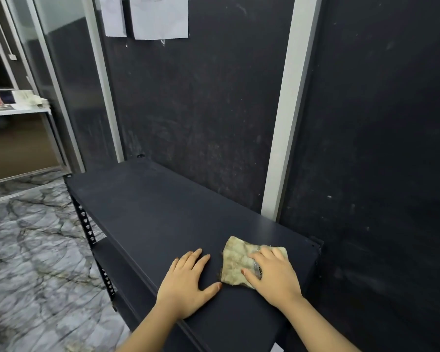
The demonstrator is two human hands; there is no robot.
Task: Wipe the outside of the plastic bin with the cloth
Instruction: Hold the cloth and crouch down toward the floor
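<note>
A beige, stained cloth (236, 260) lies flat on the top of a dark metal shelf (150, 214), near its right end. My right hand (272, 275) rests flat on the cloth's right half, fingers straight and spread. My left hand (188, 283) lies flat on the bare shelf top just left of the cloth, its thumb tip close to the cloth's lower left corner. No plastic bin shows in this view.
A dark wall panel with a pale upright post (285, 123) stands right behind the shelf. Two paper sheets (158, 16) hang high on the wall. Marbled floor (31, 250) lies to the left, and a white table with small items (15, 105) stands far left.
</note>
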